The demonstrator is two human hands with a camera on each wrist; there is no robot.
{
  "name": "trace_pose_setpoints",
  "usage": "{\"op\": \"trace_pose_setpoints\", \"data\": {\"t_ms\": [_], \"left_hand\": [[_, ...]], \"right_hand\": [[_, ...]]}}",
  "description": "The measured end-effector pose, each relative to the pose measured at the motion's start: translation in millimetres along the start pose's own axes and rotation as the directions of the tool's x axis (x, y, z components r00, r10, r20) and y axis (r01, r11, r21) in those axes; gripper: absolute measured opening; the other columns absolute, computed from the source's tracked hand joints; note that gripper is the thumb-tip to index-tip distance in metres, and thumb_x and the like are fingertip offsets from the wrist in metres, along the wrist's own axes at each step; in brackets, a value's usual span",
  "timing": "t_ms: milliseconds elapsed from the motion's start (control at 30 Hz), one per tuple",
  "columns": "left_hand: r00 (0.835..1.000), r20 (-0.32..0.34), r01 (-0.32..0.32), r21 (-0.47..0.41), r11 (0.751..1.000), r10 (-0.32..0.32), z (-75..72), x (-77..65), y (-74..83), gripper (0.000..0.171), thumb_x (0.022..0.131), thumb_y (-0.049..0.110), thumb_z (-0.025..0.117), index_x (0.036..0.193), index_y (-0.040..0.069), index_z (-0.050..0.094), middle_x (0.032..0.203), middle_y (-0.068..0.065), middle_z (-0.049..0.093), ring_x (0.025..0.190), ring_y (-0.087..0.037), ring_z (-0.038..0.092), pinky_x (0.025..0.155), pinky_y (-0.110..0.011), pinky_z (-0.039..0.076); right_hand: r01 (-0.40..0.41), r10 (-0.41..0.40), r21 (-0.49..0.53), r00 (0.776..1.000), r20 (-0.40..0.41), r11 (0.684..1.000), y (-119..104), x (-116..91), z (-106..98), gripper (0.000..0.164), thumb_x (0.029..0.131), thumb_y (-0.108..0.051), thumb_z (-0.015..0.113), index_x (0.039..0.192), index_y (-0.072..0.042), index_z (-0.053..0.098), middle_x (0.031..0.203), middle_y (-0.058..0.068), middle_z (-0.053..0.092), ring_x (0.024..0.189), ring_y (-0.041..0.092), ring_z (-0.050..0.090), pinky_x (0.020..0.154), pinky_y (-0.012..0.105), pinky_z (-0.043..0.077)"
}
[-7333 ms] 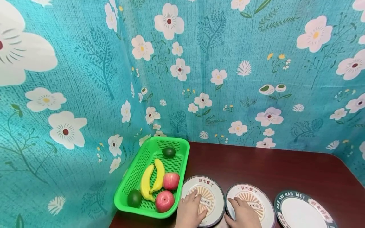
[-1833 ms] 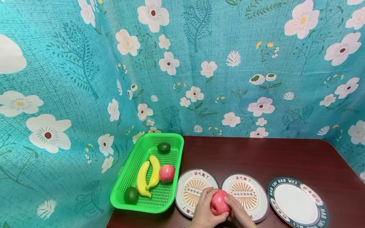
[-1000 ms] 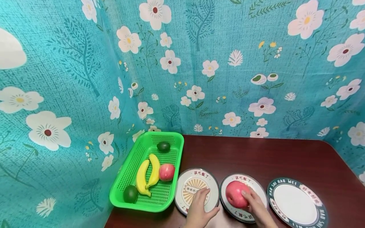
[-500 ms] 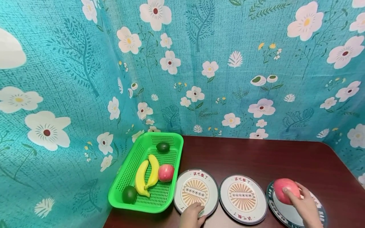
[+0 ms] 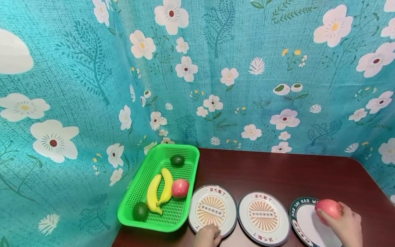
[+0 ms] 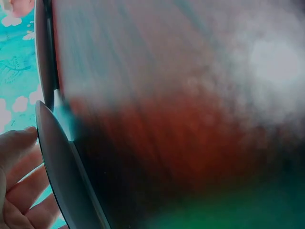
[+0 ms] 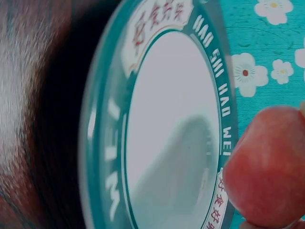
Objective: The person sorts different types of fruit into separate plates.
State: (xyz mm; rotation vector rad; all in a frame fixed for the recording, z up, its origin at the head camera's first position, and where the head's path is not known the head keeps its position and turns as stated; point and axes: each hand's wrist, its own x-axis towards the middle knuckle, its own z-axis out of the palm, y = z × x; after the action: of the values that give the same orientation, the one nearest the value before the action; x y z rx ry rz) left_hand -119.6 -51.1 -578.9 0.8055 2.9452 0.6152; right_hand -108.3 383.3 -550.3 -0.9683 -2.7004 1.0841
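My right hand (image 5: 348, 224) grips a red apple (image 5: 328, 209) above the right-hand plate (image 5: 303, 219), which has a dark green lettered rim. In the right wrist view the apple (image 7: 269, 167) hangs over the plate's (image 7: 171, 105) white middle, a shadow below it. My left hand (image 5: 208, 236) lies at the near rim of the left plate (image 5: 226, 202), holding nothing. From the left wrist, the thumb and loosely bent fingers of the left hand (image 6: 24, 186) show beside a plate's edge (image 6: 62, 167). Between these two plates is a third plate (image 5: 247, 202) with a sunburst print.
A green basket (image 5: 126, 209) at the left holds two bananas (image 5: 153, 192), another apple (image 5: 180, 188) and two dark green avocado-like fruits (image 5: 140, 211). Dark red-brown tabletop (image 5: 247, 168) extends behind the plates to a flowered blue curtain (image 5: 191, 103).
One apple has left the basket. Both hands held it, then the right hand carried it rightward past the middle plate to the right plate. The left hand drew back toward the near rim.
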Motion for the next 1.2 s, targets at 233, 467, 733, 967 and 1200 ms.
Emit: {"op": "trace_pose_setpoints", "data": {"t_ms": [233, 467, 733, 967, 1200], "left_hand": [[0.998, 0.057, 0.031, -0.016, 0.999, -0.030, 0.1, 1.1, 0.9, 0.012, 0.078, 0.027, 0.073, 0.079, 0.014, 0.073, 0.070, 0.008, 0.062, 0.063, -0.003, 0.057, 0.058, -0.020, 0.046], [0.997, 0.061, 0.045, -0.020, 0.999, -0.044, 1.3, 1.6, 2.0, 0.012, 0.078, 0.025, 0.075, 0.075, 0.014, 0.073, 0.067, 0.009, 0.060, 0.060, -0.002, 0.054, 0.056, -0.019, 0.044], [0.998, 0.039, 0.038, 0.001, 0.999, -0.038, -1.3, 0.8, 2.9, 0.011, 0.077, 0.026, 0.075, 0.075, 0.015, 0.073, 0.067, 0.009, 0.060, 0.059, -0.002, 0.054, 0.055, -0.019, 0.044], [0.998, 0.040, 0.042, 0.013, 0.999, -0.042, -2.2, 0.6, 3.0, 0.011, 0.077, 0.027, 0.075, 0.075, 0.016, 0.073, 0.067, 0.010, 0.061, 0.060, -0.002, 0.055, 0.056, -0.018, 0.044], [0.997, 0.052, 0.061, 0.001, 0.998, -0.061, -0.2, 1.5, 2.5, 0.011, 0.077, 0.027, 0.074, 0.074, 0.016, 0.072, 0.067, 0.011, 0.060, 0.060, -0.002, 0.055, 0.055, -0.020, 0.044]], "right_hand": [[-0.043, 0.044, -0.047, 0.999, 0.021, 0.998, 0, 0, 2, 0.103, 0.076, -0.051, 0.069, 0.143, 0.008, 0.016, 0.126, 0.043, 0.017, 0.114, 0.057, 0.022, 0.078, 0.066, 0.036], [0.036, -0.037, -0.091, 0.999, -0.011, 0.995, 7, 0, 8, 0.099, 0.075, -0.041, 0.073, 0.142, 0.008, 0.019, 0.124, 0.042, 0.017, 0.110, 0.059, 0.023, 0.074, 0.064, 0.034], [0.072, -0.082, -0.146, 0.995, -0.061, 0.987, 5, 2, 17, 0.092, 0.074, -0.030, 0.074, 0.142, 0.006, 0.023, 0.123, 0.041, 0.019, 0.108, 0.058, 0.023, 0.065, 0.063, 0.037], [0.083, -0.097, -0.115, 0.988, -0.124, 0.990, 7, 0, 21, 0.083, 0.073, -0.022, 0.073, 0.138, 0.007, 0.030, 0.125, 0.041, 0.019, 0.111, 0.059, 0.024, 0.065, 0.063, 0.034], [0.059, -0.071, -0.129, 0.993, -0.096, 0.990, 6, 3, 23, 0.087, 0.072, -0.021, 0.075, 0.138, 0.008, 0.026, 0.127, 0.042, 0.016, 0.114, 0.058, 0.020, 0.068, 0.066, 0.035]]}}
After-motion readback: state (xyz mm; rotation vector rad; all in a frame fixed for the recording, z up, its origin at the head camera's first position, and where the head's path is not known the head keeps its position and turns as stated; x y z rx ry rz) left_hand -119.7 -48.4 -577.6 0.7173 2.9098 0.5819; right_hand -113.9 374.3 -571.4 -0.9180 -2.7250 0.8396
